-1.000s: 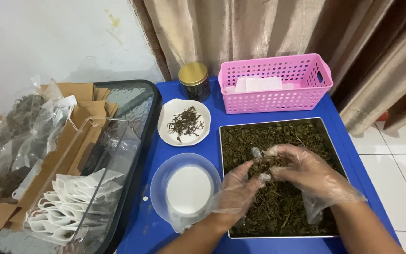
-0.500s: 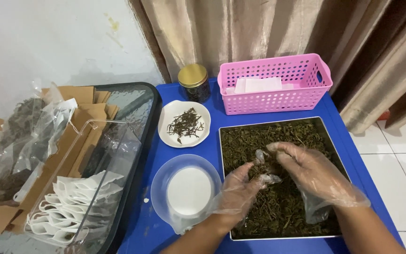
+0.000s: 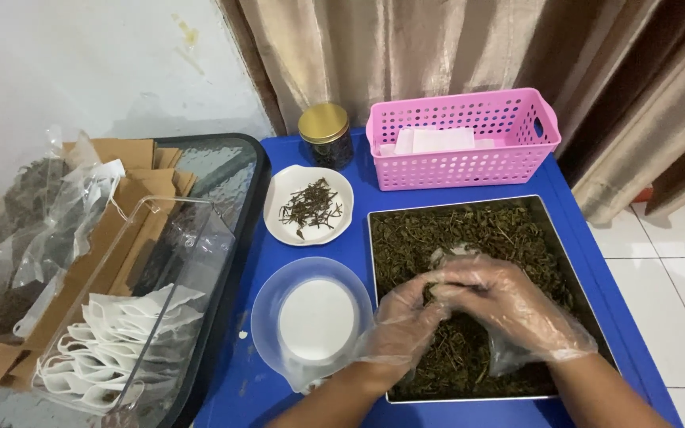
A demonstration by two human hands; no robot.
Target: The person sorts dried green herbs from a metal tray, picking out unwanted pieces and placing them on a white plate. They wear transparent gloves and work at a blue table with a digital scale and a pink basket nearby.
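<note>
Both hands closed together since half a second ago | left hand (image 3: pixel 406 321) and right hand (image 3: pixel 501 305), gloved, pinch dried leaves (image 3: pixel 469 238) mid-tray (image 3: pixel 552 230) | risk: loose glove snags, scattering leaves onto bench (image 3: pixel 358 238)

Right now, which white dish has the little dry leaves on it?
The small white plate beside the gold-lidded jar has a few dark dry leaves on it. The round white dish near the left hand has none.
</note>
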